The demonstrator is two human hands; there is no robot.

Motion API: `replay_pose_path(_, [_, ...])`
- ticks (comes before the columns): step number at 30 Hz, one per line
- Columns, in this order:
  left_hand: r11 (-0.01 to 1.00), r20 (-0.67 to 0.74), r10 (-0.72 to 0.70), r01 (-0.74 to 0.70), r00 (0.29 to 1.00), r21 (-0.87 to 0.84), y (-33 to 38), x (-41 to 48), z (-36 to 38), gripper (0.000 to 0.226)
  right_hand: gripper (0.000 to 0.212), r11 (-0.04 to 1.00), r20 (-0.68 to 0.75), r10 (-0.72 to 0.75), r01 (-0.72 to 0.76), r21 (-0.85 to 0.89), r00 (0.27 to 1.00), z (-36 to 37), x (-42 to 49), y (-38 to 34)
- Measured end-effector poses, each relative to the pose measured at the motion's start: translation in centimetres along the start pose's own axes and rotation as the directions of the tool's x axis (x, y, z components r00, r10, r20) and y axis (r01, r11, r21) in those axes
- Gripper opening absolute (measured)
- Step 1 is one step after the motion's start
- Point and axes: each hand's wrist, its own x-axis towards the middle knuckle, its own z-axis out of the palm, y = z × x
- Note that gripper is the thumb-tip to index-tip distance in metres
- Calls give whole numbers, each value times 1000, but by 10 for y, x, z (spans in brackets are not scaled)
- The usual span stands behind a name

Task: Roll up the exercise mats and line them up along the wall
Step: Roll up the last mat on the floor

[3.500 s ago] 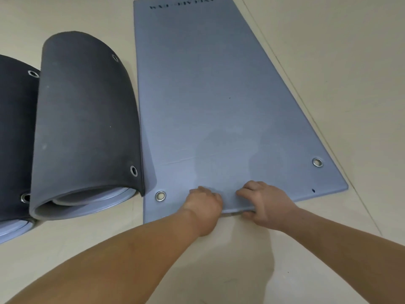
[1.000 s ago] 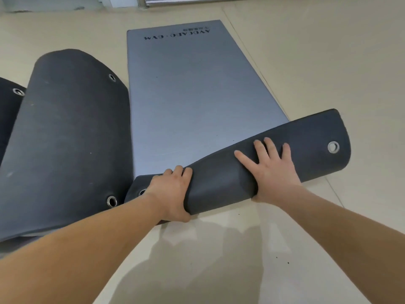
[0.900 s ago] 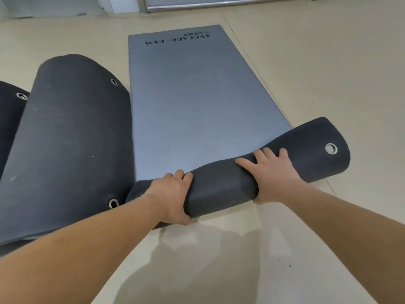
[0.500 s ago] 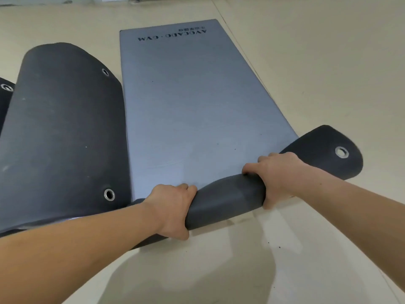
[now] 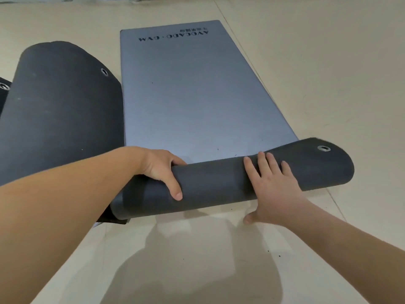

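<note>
A grey exercise mat [image 5: 192,102] lies flat on the floor, with black lettering at its far end. Its near end is curled into a dark roll [image 5: 219,183] with a metal eyelet [image 5: 324,148] at the right. My left hand [image 5: 162,170] wraps over the roll's left part, thumb on the near side. My right hand [image 5: 274,187] lies flat on the roll's right part, fingers spread, thumb down by the floor.
A rolled dark mat [image 5: 61,117] lies right beside the grey mat on the left, touching it. The edge of another dark roll [image 5: 3,88] shows at the far left. Beige floor [image 5: 328,73] stretches to the right and near me.
The roll has turned further along the mat and grown thicker. My right hand went from gripping the roll to lying flat on it with fingers spread. My left hand stays wrapped on it.
</note>
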Motion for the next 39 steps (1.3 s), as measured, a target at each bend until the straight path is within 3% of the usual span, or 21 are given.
replay_pose_path(4, [999, -138, -4, 9, 990, 37, -12, -2, -10, 105, 143, 997, -15, -66, 65, -41, 998, -17, 39, 7])
replay_pose_path(7, [987, -346, 11, 44, 938, 151, -19, -12, -22, 120, 136, 990, 104, -134, 137, -25, 986, -60, 68, 15])
replay_pose_path(9, [967, -519, 43, 96, 854, 237, -18, -24, -27, 108, 123, 987, 189, -160, 153, 49, 969, -91, 87, 19])
replay_pose_path(12, [910, -705, 155, 177, 692, 374, -8, -35, -16, 65, 116, 981, 316, -175, 137, 140, 933, -121, 118, 17])
replay_pose_path(14, [865, -693, 239, 174, 680, 470, -4, -30, 4, 49, 136, 983, 326, -155, 115, 141, 933, -128, 137, 12])
replay_pose_path(16, [866, -637, 192, 177, 747, 468, -4, -17, 24, 72, 150, 995, 229, -97, 86, 59, 969, -129, 147, 5])
replay_pose_path(19, [892, -597, 78, 211, 799, 399, -16, 2, 34, 120, 133, 993, -12, -119, 119, -5, 993, -130, 148, -3])
replay_pose_path(22, [889, -626, 87, 224, 775, 401, -23, 6, 33, 129, 112, 980, -28, -201, 201, -6, 979, -129, 133, -3])
replay_pose_path(24, [874, -635, 100, 238, 766, 424, -19, 8, 32, 127, 135, 967, 2, -220, 219, -131, 975, -113, 121, 1])
replay_pose_path(27, [856, -631, 102, 255, 769, 450, -15, 13, 28, 126, 168, 940, -82, -185, 152, -306, 979, -70, 109, 4])
replay_pose_path(31, [798, -661, 41, 374, 749, 473, -11, 17, 29, 128, 159, 932, -162, -241, 182, -314, 957, -51, 124, 12])
replay_pose_path(35, [781, -677, 74, 380, 732, 496, -2, 18, 45, 133, 139, 933, -164, -320, 280, -227, 933, -74, 137, 22])
replay_pose_path(39, [799, -700, 35, 400, 714, 449, -5, 28, 55, 131, 128, 940, -123, -308, 282, -192, 943, -77, 142, 20])
